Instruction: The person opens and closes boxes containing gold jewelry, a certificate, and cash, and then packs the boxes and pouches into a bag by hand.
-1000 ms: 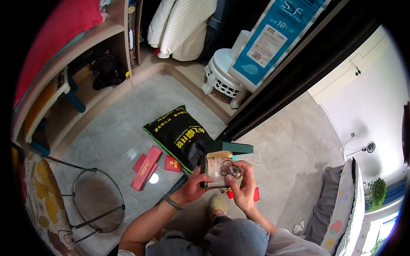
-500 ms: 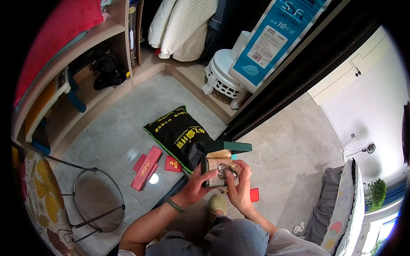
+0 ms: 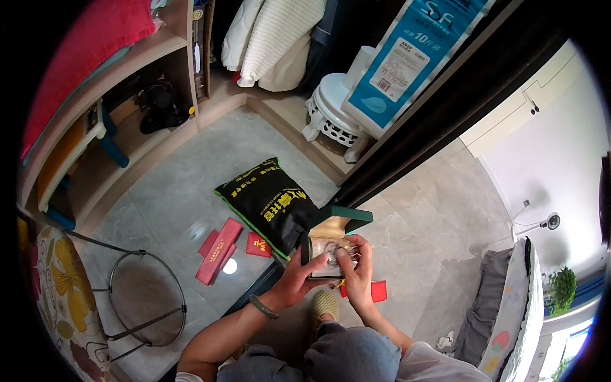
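An open green jewelry box [image 3: 349,219], its lid raised at the back, is held in front of me over the floor. My left hand [image 3: 298,280] grips its left side, thumb over the near left corner. Inside, on a pale lining, lies thin looped jewelry [image 3: 331,249], partly hidden by my fingers. My right hand [image 3: 358,270] is at the box's right side, its thumb on the jewelry and its fingers curled beside it. Exactly which piece it pinches is hidden. A red packet [image 3: 378,291] shows below that hand.
A black drawstring-style bag with yellow print [image 3: 267,202] lies on the tiles, beside long red boxes [image 3: 219,249] and a small red packet [image 3: 258,244]. A round metal stand frame [image 3: 146,253] is at left. A white stool [image 3: 334,102] and a dark door frame [image 3: 439,108] stand ahead.
My right thumb and fingers have shifted slightly over the jewelry, and the loops have settled differently. The box has tilted a little; more of the red packet below shows.
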A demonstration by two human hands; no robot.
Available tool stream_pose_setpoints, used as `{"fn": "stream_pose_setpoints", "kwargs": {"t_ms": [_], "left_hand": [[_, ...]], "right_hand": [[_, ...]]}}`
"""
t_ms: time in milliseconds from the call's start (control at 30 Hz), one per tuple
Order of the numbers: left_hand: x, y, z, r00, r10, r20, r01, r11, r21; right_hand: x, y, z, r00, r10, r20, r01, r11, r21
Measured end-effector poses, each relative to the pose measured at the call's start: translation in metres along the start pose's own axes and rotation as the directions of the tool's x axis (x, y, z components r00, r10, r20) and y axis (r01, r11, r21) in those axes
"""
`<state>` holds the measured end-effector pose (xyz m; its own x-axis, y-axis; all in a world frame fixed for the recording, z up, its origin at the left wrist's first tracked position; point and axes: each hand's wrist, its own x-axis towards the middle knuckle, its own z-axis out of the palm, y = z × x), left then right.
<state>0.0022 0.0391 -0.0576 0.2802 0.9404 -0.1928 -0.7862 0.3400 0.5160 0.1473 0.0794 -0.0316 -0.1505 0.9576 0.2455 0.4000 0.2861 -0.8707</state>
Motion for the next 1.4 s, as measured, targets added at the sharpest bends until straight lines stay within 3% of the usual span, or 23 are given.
{"fn": "stream_pose_setpoints", "kwargs": {"t_ms": [67, 133, 200, 267, 333, 433, 500, 533, 600, 633, 700, 767, 833, 867, 933, 967, 1000, 1033, 1133, 1333, 1400], "left_hand": [[0.001, -0.003, -0.002, 1.0, 0.025, -0.004, -0.025, 1.0, -0.007], [0.003, -0.006, -0.004, 0.999, 0.049, -0.008, -0.049, 0.999, -0.014], [0.007, -0.005, -0.006, 0.999, -0.052, 0.016, 0.054, 0.984, -0.17], [0.005, -0.004, -0.008, 0.998, -0.058, 0.039, 0.065, 0.98, -0.188], [0.002, -0.002, -0.007, 0.996, -0.066, 0.06, 0.077, 0.976, -0.203], [-0.003, 0.005, -0.001, 0.998, -0.028, 0.056, 0.042, 0.963, -0.268], [-0.006, 0.009, 0.004, 0.997, 0.011, 0.078, 0.013, 0.954, -0.301], [-0.004, 0.007, 0.004, 0.997, 0.009, 0.077, 0.014, 0.955, -0.296], [0.002, -0.002, 0.003, 0.985, 0.158, 0.076, -0.128, 0.946, -0.297], [0.004, -0.006, 0.002, 0.985, 0.154, 0.076, -0.126, 0.949, -0.288], [0.005, -0.011, 0.005, 0.977, 0.201, -0.066, -0.211, 0.954, -0.211], [0.004, -0.013, 0.017, 0.971, 0.222, -0.091, -0.235, 0.954, -0.183], [0.001, -0.011, 0.027, 0.963, 0.244, -0.113, -0.26, 0.953, -0.155], [0.001, -0.009, 0.032, 0.947, 0.298, -0.119, -0.306, 0.95, -0.06], [-0.003, -0.002, 0.042, 0.931, 0.347, -0.109, -0.344, 0.938, 0.05], [-0.008, 0.004, 0.048, 0.911, 0.408, -0.069, -0.384, 0.896, 0.224], [-0.01, 0.009, 0.052, 0.887, 0.461, -0.017, -0.419, 0.821, 0.387], [-0.006, 0.013, 0.054, 0.802, 0.595, 0.055, -0.524, 0.656, 0.543], [-0.017, 0.038, 0.071, 0.862, 0.471, 0.188, -0.475, 0.622, 0.622], [-0.027, 0.061, 0.093, 0.93, 0.339, 0.146, -0.348, 0.677, 0.648], [-0.028, 0.064, 0.099, 0.922, 0.365, 0.128, -0.327, 0.562, 0.759]], "right_hand": [[0.001, 0.003, -0.004, 0.998, 0.058, 0.024, -0.059, 0.995, 0.074], [0.002, 0.007, -0.006, 0.982, 0.179, 0.054, -0.187, 0.947, 0.263], [0.003, 0.008, -0.01, 0.974, 0.223, 0.045, -0.226, 0.928, 0.297], [0.007, 0.02, -0.018, 0.919, 0.393, 0.046, -0.287, 0.581, 0.761], [0.011, 0.027, -0.023, 0.959, 0.281, 0.028, -0.164, 0.472, 0.866], [0.005, 0.053, -0.037, 0.948, 0.316, 0.033, -0.218, 0.571, 0.792], [0.001, 0.069, -0.041, 0.95, 0.146, 0.277, -0.31, 0.563, 0.766], [0.0, 0.053, -0.034, 0.951, 0.146, 0.274, -0.308, 0.559, 0.77], [-0.005, 0.024, -0.017, 0.873, 0.358, 0.332, -0.484, 0.544, 0.685], [-0.01, 0.027, -0.019, 0.796, 0.39, 0.463, -0.605, 0.49, 0.627], [-0.015, 0.024, -0.019, 0.797, 0.397, 0.454, -0.601, 0.463, 0.651], [-0.016, 0.012, -0.018, 0.795, 0.47, 0.382, -0.578, 0.401, 0.711], [-0.016, 0.011, -0.028, 0.819, 0.417, 0.394, -0.559, 0.422, 0.714], [-0.016, 0.009, -0.033, 0.837, 0.364, 0.409, -0.542, 0.449, 0.71], [-0.013, -0.008, -0.037, 0.827, 0.425, 0.368, -0.539, 0.413, 0.734], [-0.013, -0.013, -0.04, 0.838, 0.387, 0.386, -0.537, 0.454, 0.711], [-0.012, -0.018, -0.044, 0.845, 0.349, 0.405, -0.533, 0.496, 0.686], [-0.011, -0.023, -0.047, 0.849, 0.346, 0.398, -0.526, 0.488, 0.697], [-0.011, -0.038, -0.056, 0.863, 0.351, 0.364, -0.498, 0.46, 0.735], [-0.017, -0.049, -0.075, 0.9, 0.222, 0.375, -0.434, 0.383, 0.815], [-0.019, -0.052, -0.078, 0.896, 0.237, 0.376, -0.443, 0.417, 0.794]]}}
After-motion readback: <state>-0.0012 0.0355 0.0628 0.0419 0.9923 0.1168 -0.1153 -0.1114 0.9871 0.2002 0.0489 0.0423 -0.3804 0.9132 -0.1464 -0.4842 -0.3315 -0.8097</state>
